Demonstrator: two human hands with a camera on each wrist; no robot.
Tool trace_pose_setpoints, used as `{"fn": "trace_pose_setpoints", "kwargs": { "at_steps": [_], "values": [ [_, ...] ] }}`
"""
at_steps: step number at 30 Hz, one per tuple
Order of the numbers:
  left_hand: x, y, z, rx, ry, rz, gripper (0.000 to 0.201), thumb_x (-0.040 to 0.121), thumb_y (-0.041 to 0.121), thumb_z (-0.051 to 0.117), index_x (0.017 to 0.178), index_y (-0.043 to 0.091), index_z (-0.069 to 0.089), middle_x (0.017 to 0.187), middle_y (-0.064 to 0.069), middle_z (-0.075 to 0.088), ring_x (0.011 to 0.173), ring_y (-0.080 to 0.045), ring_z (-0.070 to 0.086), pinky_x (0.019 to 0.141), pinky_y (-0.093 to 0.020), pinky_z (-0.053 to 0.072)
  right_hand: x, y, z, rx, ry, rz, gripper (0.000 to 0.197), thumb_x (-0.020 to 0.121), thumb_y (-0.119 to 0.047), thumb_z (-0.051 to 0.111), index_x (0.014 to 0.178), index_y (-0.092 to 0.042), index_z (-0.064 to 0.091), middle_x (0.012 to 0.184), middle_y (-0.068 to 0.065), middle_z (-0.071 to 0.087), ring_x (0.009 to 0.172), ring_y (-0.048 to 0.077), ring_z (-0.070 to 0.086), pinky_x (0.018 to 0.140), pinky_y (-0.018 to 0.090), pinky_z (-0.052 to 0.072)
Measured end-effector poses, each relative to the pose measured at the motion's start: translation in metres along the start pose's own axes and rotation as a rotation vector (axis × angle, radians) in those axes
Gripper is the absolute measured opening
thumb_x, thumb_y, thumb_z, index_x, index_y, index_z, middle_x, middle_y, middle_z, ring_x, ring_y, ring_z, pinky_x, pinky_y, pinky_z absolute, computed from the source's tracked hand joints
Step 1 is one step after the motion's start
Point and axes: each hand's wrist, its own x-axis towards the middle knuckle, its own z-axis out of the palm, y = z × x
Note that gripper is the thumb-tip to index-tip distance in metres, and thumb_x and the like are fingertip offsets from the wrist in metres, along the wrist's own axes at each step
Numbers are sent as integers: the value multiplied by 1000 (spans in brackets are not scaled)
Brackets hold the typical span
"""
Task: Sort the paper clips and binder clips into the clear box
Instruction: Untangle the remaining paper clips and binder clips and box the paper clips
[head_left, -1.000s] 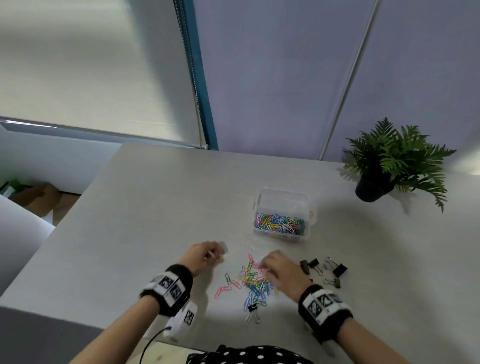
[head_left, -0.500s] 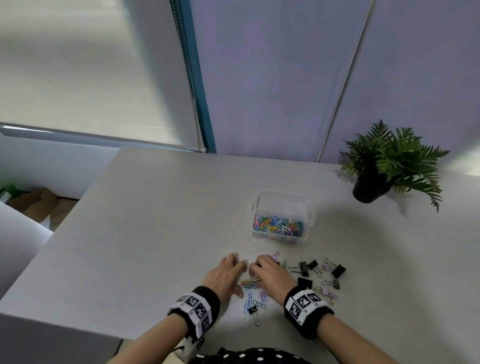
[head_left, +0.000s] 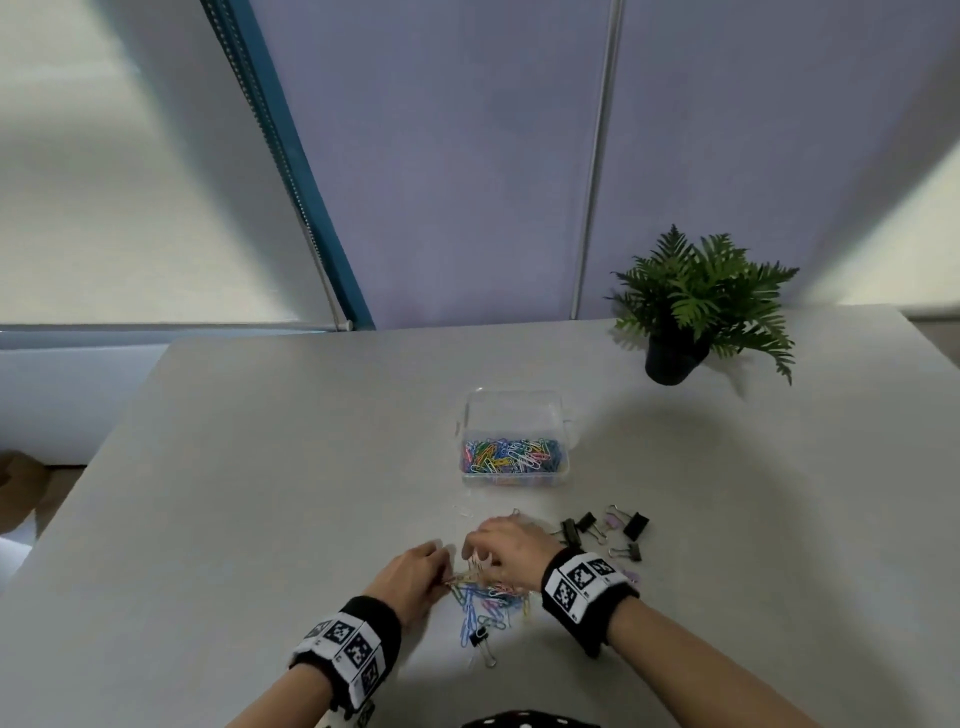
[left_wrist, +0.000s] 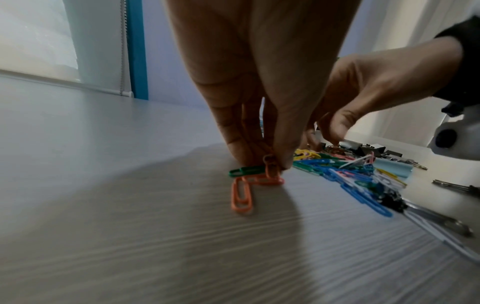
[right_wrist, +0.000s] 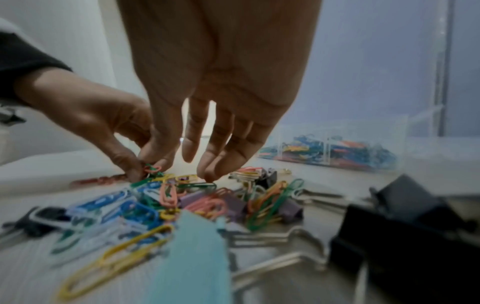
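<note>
Once flat, hands (head_left: 413, 569) (head_left: 506, 545) fingertip-down on paperclips (head_left: 488, 597)

- Left hand (head_left: 410, 571) is wearing a black wristband (head_left: 348, 649) bearing white checker-marked squares.
- Right hand (head_left: 511, 545) is wearing a matching band (head_left: 584, 587).
- Black white-dotted garment (head_left: 524, 721) is showing bottom centre.

Box (head_left: 514, 400): mid-table (head_left: 260, 467), clips inside.
Loose clips (head_left: 493, 603): before box.
Binder clips (head_left: 635, 526): right of these.
Plant (head_left: 696, 301): behind, far right.
</note>
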Motion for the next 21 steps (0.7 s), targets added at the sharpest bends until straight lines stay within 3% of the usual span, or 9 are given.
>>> {"fn": "trace_pose_setpoints", "kwargs": {
  "at_steps": [3, 5, 10, 14, 16, 18, 21],
  "values": [
    [0, 5, -2, 50, -36, -17, 19, 88, 16, 49, 101, 5, 56, 109, -11, 58, 95, -27, 59, 82, -29, 44, -3, -1, 3, -135, -123, -71, 46, 77, -22, 68, 118, -13, 49, 116, 12, 49, 110, 26, 41, 90, 41, 39],
    [1, 8, -4, 76, -47, -36, 21, 87, 15, 48, 104, 4, 55, 111, -12, 57, 97, -28, 59, 85, -32, 45, -4, 0, 10, -111, -84, -76, 42, 77, -17, 68, 114, -11, 49, 116, 13, 50, 108, 28, 43, 89, 43, 42],
    [-2, 14, -7, 73, -31, -67, 20, 88, 16, 49, 104, 6, 55, 110, -11, 57, 97, -28, 58, 84, -32, 45, -7, 13, 8, 212, 66, 63, 19, 80, -8, 64, 97, -14, 58, 105, 6, 62, 92, 16, 55, 87, 30, 47],
    [-3, 4, -8, -13, -27, -95, 17, 88, 17, 52, 100, 7, 57, 108, -10, 59, 96, -26, 58, 83, -29, 45, -11, 21, 5, 585, 159, 175, 30, 74, 7, 65, 75, -23, 61, 90, 4, 63, 75, 14, 62, 75, 29, 57],
    [-1, -2, -10, -58, -43, -127, 19, 88, 21, 55, 100, 7, 57, 109, -9, 60, 97, -25, 58, 83, -27, 43, -13, 22, 0, 708, 194, 192, 28, 71, 9, 68, 75, -18, 63, 79, -7, 64, 70, 8, 64, 69, 20, 54],
    [2, -8, -12, -148, -44, -175, 19, 87, 19, 58, 100, 6, 59, 108, -8, 63, 96, -22, 59, 81, -22, 41, -15, 22, -3, 845, 222, 205, 27, 71, 10, 68, 75, -16, 66, 79, -11, 66, 66, 3, 67, 66, 14, 52],
    [4, -13, -19, -293, -42, -240, 10, 86, 10, 60, 95, 8, 63, 93, -4, 63, 87, -16, 58, 77, -16, 40, -17, 25, -2, 926, 242, 215, 23, 73, 9, 67, 85, -10, 69, 96, 6, 71, 74, 12, 71, 71, 17, 55]
  ]
}}
